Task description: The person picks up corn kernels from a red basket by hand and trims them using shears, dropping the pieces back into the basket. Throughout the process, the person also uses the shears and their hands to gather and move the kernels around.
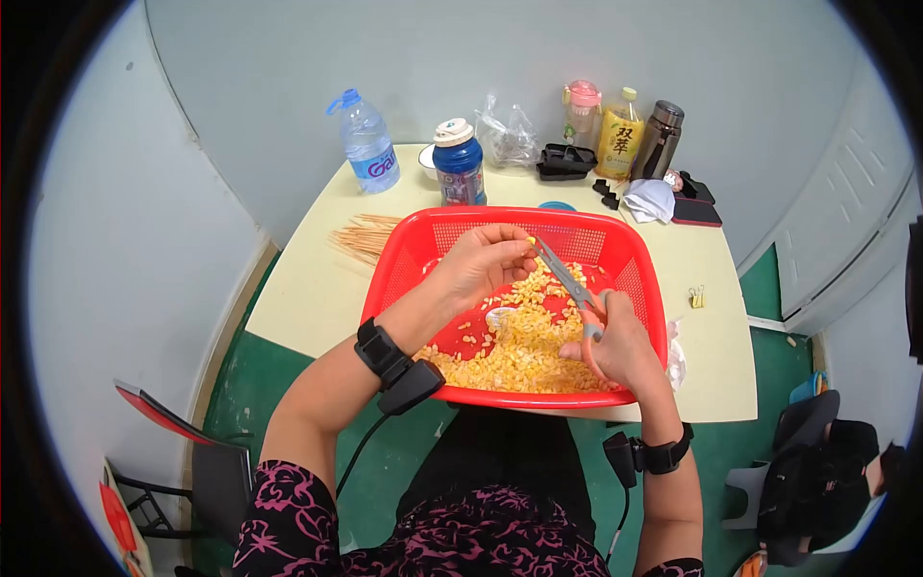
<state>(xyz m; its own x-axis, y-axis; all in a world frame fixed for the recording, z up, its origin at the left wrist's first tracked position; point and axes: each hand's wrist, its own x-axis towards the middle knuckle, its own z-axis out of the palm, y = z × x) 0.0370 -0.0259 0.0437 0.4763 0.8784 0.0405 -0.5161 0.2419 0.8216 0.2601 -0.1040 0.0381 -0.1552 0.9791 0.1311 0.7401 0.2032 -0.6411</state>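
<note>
A red plastic basket point(512, 396) with mesh sides stands at the table's near edge, holding a heap of yellow corn kernels point(524, 346). Over its far half, my left hand point(476, 264) pinches a small yellow kernel point(531, 240) between thumb and forefinger. My right hand point(620, 346) grips a pair of scissors point(572, 284) by the orange handles, fingers through the loops. The grey blades point up and left, their tips right at the pinched kernel. A whitish spoon-like piece point(498, 315) lies among the kernels, partly covered.
Thin wooden sticks point(363, 238) lie left of the basket. Behind it stand a water jug point(370, 144), a blue bottle point(459, 163), a black tray point(565, 162), a yellow drink bottle point(620, 135) and a dark flask point(658, 142). A binder clip point(696, 296) lies at right.
</note>
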